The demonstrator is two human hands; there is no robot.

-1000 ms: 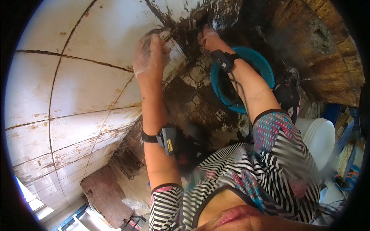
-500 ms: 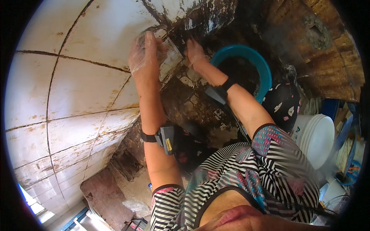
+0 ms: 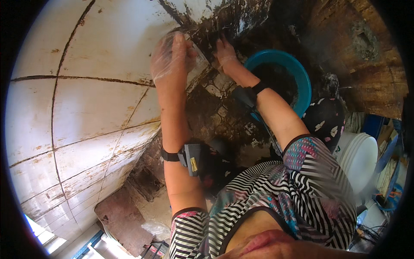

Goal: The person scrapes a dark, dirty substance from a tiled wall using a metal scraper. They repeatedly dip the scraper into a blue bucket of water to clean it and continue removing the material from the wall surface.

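My left hand (image 3: 174, 57), in a clear plastic glove, is raised against the stained white tile wall (image 3: 99, 101). Its fingers are curled closed; a dark patch shows at the fingertips, but what they hold I cannot make out. My right hand (image 3: 225, 52), also in a clear glove, reaches into the blackened corner (image 3: 211, 34) just right of it. Its fingertips merge with the dark grime, so their grip is hidden. Beside my right wrist stands a teal basin (image 3: 305, 86) with dark contents.
Dirty, dark flooring (image 3: 205, 110) lies below my arms. Brown, grimy tiles (image 3: 379, 64) cover the far right. A white bucket (image 3: 362, 157) lies tilted at the right. A brown board (image 3: 120, 220) and a clear plastic bag (image 3: 156, 228) are at the lower left.
Both hands appear slightly farther right and the basin, wall and bucket shift too, as the view has moved a little. My left hand's fingers stay curled.
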